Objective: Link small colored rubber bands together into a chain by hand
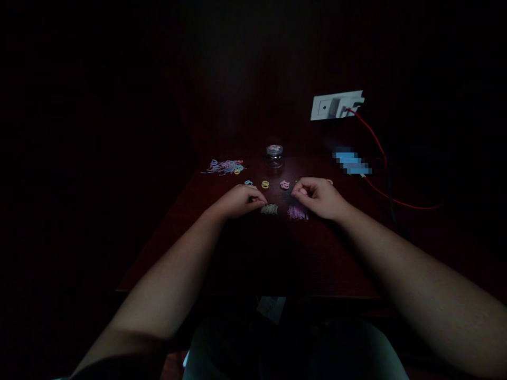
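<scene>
My left hand (241,201) is closed, its fingertips pressed together at the left edge of a small olive-green pile (270,209) of thin pieces. Whatever it may hold is too small to make out. My right hand (320,197) is also closed in a pinch, just above a purple pile (298,212) of similar pieces. Its contents cannot be made out either. Beyond the fingers lie small looped bands in separate groups: blue bands (248,182), yellow bands (265,184) and pink bands (284,185). A bit of pink (330,182) shows behind my right hand.
A tangled heap of mixed-colour bands (226,167) lies at the far left of the dark red table (190,211). Behind the groups stands a clear lidded jar (274,157). At right, a red cable (372,132) hangs from a wall socket (322,107), near a blurred blue object (351,161).
</scene>
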The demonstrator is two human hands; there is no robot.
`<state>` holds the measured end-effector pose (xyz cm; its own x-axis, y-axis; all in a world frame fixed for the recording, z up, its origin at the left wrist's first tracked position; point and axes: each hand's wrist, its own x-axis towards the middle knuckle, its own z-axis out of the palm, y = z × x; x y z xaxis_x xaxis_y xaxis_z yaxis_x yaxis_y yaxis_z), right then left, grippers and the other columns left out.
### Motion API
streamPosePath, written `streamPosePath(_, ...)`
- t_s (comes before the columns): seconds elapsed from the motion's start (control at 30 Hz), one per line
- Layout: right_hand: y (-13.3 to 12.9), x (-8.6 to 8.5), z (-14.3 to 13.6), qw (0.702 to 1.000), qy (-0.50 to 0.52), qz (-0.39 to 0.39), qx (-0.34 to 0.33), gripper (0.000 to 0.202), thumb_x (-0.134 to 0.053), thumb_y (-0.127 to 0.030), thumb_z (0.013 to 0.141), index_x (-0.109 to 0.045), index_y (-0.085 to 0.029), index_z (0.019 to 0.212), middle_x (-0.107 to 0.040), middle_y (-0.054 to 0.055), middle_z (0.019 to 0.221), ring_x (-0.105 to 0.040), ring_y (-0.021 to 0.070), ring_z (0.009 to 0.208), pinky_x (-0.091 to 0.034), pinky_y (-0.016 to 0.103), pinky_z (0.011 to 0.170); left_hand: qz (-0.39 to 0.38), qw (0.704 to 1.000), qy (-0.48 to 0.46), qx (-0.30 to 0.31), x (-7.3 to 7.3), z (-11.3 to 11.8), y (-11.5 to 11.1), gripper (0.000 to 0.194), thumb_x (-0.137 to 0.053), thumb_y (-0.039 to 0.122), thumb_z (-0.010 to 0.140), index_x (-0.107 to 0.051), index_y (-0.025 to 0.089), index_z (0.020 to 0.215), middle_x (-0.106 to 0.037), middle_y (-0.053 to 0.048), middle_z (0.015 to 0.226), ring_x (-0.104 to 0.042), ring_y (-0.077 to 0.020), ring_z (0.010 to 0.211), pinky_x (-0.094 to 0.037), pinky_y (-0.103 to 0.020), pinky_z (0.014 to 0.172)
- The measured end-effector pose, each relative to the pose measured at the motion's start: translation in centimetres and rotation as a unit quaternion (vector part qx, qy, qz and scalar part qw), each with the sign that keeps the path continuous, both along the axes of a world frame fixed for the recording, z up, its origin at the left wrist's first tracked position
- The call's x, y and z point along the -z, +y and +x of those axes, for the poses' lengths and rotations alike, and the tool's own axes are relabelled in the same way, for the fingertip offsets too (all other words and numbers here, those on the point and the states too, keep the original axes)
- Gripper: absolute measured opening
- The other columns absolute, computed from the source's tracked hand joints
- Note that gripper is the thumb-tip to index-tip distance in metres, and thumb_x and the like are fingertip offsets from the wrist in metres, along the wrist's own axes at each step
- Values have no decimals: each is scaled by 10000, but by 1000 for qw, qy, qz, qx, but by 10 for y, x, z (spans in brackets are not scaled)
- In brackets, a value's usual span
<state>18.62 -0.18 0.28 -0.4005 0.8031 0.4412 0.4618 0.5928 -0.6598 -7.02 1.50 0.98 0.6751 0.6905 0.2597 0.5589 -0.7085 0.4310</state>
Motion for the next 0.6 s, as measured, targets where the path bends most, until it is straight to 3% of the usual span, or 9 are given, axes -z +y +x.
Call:
streamPosePath(0.17, 1, 1, 1, 1000, 3, -3, -4, 205, -561, -331, 809, -590, -143, 733, -428, -34, 557, -380, 89, 518, -313, 232, 526, 0, 1000, -13, -19, 5, 0, 2, 214, -581, 313, 820, -729, 216, 939, -713, -35, 893, -624, -138, 782, -457, -254, 748)
streamPosePath(0.3, 1, 1, 2, 1000, 3, -18, -2, 215, -554, -347, 811, -597, -145, 750, -425, -35, 554, -376, 91, 507, -309, 230, 507, 1, 992, -67, -106, 9, -2, 4, 289, -552, 386, 833, -729, 170, 905, -714, -40, 852, -615, -133, 716, -457, -233, 665)
streamPosePath(0.4, 0, 0, 3, 1000, -5, -9, -1, 219, -555, -350, 809, -596, -148, 735, -428, -31, 559, -387, 95, 517, -319, 232, 513, 32, 975, -112, -187, 12, -10, 12, 341, -506, 413, 851, -725, 154, 887, -711, -41, 841, -614, -142, 729, -461, -235, 692)
streamPosePath(0.5, 0, 0, 3, 1000, -7, 1, 8, 220, -557, -348, 808, -590, -149, 721, -434, -26, 570, -396, 97, 526, -325, 236, 523, 80, 927, -157, -332, 18, -30, 27, 310, -460, 343, 867, -704, 166, 943, -707, -45, 898, -620, -159, 811, -463, -253, 776)
streamPosePath(0.6, 0, 0, 4, 1000, -7, -2, 5, 221, -551, -352, 816, -587, -152, 729, -433, -28, 574, -395, 98, 527, -326, 240, 528, 99, 837, -147, -518, 26, -58, 44, 282, -471, 273, 839, -657, 199, 1038, -664, -78, 1068, -591, -216, 996, -441, -330, 894)
